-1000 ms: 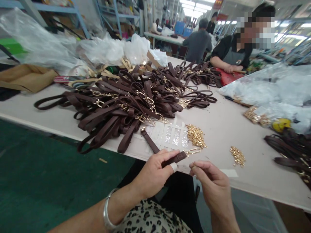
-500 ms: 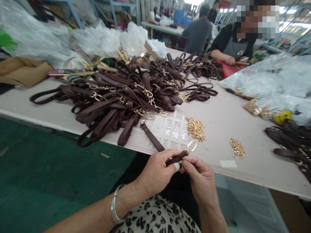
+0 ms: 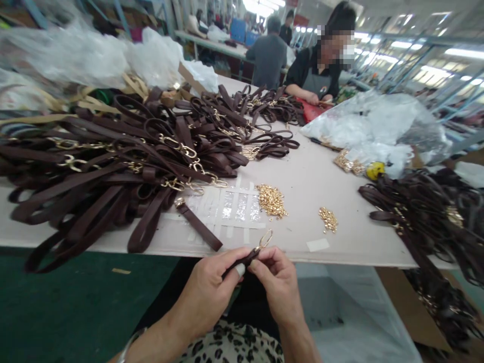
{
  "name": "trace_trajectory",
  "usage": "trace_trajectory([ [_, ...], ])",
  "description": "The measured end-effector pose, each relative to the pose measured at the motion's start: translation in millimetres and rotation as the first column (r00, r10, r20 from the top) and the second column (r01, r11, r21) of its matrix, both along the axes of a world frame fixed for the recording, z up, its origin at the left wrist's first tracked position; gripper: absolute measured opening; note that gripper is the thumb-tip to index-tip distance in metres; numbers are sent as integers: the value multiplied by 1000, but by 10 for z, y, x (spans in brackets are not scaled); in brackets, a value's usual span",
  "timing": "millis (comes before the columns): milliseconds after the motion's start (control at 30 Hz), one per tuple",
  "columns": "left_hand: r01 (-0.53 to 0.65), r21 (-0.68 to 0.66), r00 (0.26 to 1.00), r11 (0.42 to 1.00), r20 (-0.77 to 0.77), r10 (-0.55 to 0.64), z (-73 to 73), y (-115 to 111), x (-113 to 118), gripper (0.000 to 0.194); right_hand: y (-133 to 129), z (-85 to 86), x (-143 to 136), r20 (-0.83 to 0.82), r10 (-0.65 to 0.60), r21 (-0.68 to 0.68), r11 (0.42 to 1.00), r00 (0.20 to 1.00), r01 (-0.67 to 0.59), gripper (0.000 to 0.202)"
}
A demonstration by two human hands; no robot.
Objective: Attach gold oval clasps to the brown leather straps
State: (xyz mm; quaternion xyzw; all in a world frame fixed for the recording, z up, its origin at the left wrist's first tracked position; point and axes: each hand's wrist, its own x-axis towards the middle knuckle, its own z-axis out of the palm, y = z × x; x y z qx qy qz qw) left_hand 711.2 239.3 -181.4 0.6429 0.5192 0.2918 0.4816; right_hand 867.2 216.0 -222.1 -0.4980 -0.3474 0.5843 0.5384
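Observation:
My left hand [image 3: 214,280] is closed around a brown leather strap [image 3: 245,260], with its thumb on the near side. A gold oval ring [image 3: 265,239] stands up from the strap's end. The fingers of my right hand [image 3: 278,282] pinch at that same end, just below the ring; whether a small part is between them is hidden. Beyond my hands lie a larger pile of small gold fittings [image 3: 271,201] and a smaller gold pile [image 3: 328,220]. Another strap with a gold end [image 3: 200,225] lies by the table edge, left of them.
A big heap of brown straps with gold clasps [image 3: 151,151] covers the table's left side. More dark straps [image 3: 401,206] lie at right, beside plastic bags [image 3: 374,121]. Clear taped packets [image 3: 230,206] lie mid-table. Across the table a co-worker [image 3: 319,75] handles something red.
The view has swung right, so the table's things appear further left. My hands remain together at the strap's end, and the gold ring now looks narrower, turned more edge-on.

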Motion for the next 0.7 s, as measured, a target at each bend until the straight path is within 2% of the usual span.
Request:
trace_trajectory([
  [133,21,-27,999,999,-50,-23,-56,17,4,41,-8,-55,-22,-26,-39,-2,999,999,39,22],
  [267,70,-48,997,996,-36,-72,-53,9,90,43,-11,2,48,12,-58,5,998,998,58,23],
  [333,141,-118,990,983,13,-141,-33,10,151,45,0,43,213,82,-1,-3,1000,997,1,21],
  [400,187,-187,982,964,56,-179,-15,20,205,45,34,59,506,275,3,9,1000,961,-5,19],
  [433,183,-213,983,960,62,-173,-10,27,228,44,63,52,691,426,-50,34,999,903,40,20],
  [467,165,-231,986,959,61,-155,-6,36,246,44,99,35,889,596,-130,77,992,792,104,21],
  [533,131,-256,991,958,58,-120,-9,52,273,45,187,-23,1270,845,-253,176,964,471,201,24],
  [567,128,-267,991,955,60,-116,-15,57,281,46,233,-56,1429,904,-267,205,956,333,211,25],
  [600,134,-276,991,952,61,-122,-26,57,285,48,275,-89,1555,936,-261,216,955,238,202,25],
  [633,132,-274,991,953,55,-121,-45,54,284,49,311,-118,1645,951,-248,215,959,184,183,25],
  [700,80,-244,997,966,22,-77,-122,41,261,47,365,-162,1723,964,-227,207,968,140,141,24],
])
